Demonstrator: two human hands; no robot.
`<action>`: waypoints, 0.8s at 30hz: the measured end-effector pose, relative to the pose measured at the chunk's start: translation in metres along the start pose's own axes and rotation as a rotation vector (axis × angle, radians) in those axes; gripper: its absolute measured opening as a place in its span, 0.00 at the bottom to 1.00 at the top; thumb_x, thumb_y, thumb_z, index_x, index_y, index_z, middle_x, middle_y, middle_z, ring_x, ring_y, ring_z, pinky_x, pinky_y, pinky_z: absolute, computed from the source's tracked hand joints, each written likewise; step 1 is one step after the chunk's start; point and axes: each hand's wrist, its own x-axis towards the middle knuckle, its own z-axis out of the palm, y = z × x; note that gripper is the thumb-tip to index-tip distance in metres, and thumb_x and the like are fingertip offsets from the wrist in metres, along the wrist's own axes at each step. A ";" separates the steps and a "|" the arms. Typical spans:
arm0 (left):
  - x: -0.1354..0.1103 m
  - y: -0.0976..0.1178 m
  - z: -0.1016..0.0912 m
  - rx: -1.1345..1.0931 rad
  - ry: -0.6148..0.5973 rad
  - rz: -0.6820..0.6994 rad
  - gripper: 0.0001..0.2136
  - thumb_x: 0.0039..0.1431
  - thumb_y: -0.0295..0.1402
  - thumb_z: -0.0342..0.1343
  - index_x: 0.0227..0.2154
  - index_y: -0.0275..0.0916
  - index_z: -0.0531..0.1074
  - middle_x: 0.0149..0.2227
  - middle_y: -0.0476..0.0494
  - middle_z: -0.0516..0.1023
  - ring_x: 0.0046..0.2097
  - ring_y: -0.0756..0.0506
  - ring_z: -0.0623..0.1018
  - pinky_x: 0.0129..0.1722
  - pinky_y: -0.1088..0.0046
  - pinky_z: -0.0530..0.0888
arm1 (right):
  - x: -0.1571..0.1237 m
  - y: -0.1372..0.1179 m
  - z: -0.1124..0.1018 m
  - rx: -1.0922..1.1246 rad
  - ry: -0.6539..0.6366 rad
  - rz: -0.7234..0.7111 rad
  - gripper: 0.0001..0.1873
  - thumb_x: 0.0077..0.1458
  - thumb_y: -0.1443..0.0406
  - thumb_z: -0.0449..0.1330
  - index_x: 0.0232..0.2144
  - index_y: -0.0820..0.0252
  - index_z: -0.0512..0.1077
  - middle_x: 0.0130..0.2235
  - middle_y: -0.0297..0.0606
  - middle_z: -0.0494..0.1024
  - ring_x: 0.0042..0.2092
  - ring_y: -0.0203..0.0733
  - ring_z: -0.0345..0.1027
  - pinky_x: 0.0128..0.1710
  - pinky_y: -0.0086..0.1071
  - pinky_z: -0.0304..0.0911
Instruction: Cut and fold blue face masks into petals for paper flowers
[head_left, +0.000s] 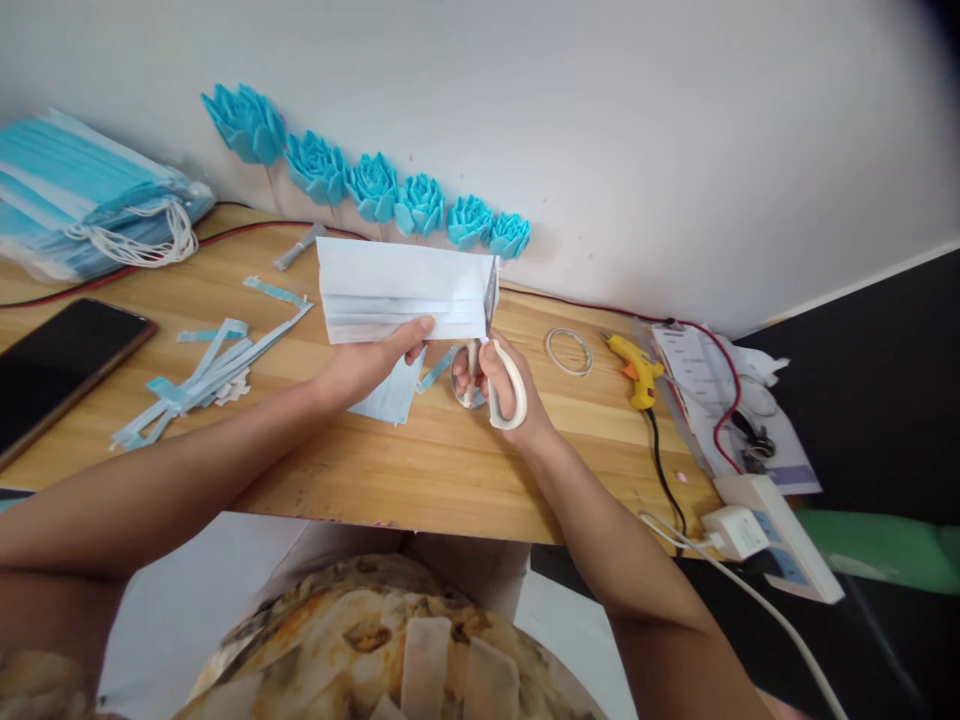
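My left hand (375, 362) pinches the lower edge of a white pleated face mask (405, 288) and holds it up above the wooden table (420, 470). My right hand (499, 385) grips white-handled scissors (504, 385), whose blades stand along the mask's right edge. A blue mask piece (391, 395) lies on the table under my left hand.
A row of blue flowers made from masks (375, 185) leans on the wall. A mask stack (82, 200) and a phone (60, 365) sit at the left, with cut blue strips (202, 375) nearby. At the right are a ring (568, 350), a yellow glue gun (637, 368), papers and a power strip (780, 535).
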 end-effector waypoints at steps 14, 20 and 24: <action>0.001 -0.005 0.002 -0.011 0.013 0.030 0.24 0.61 0.50 0.52 0.14 0.43 0.62 0.24 0.47 0.72 0.31 0.43 0.71 0.40 0.67 0.66 | 0.000 0.007 0.000 0.109 0.030 0.002 0.26 0.53 0.43 0.64 0.27 0.58 0.67 0.25 0.30 0.70 0.21 0.30 0.62 0.17 0.26 0.58; 0.002 -0.005 0.003 -0.014 0.039 0.026 0.24 0.59 0.51 0.53 0.14 0.43 0.62 0.23 0.47 0.71 0.29 0.44 0.70 0.39 0.67 0.66 | -0.001 0.004 0.002 0.134 0.058 0.039 0.25 0.51 0.44 0.66 0.25 0.58 0.67 0.23 0.28 0.69 0.19 0.28 0.60 0.15 0.25 0.55; 0.001 -0.003 0.002 0.003 0.015 -0.004 0.24 0.59 0.52 0.53 0.14 0.43 0.62 0.24 0.47 0.72 0.30 0.44 0.70 0.40 0.67 0.66 | -0.001 0.004 0.003 0.140 0.059 0.046 0.25 0.51 0.44 0.66 0.24 0.58 0.67 0.21 0.28 0.68 0.18 0.28 0.59 0.15 0.25 0.55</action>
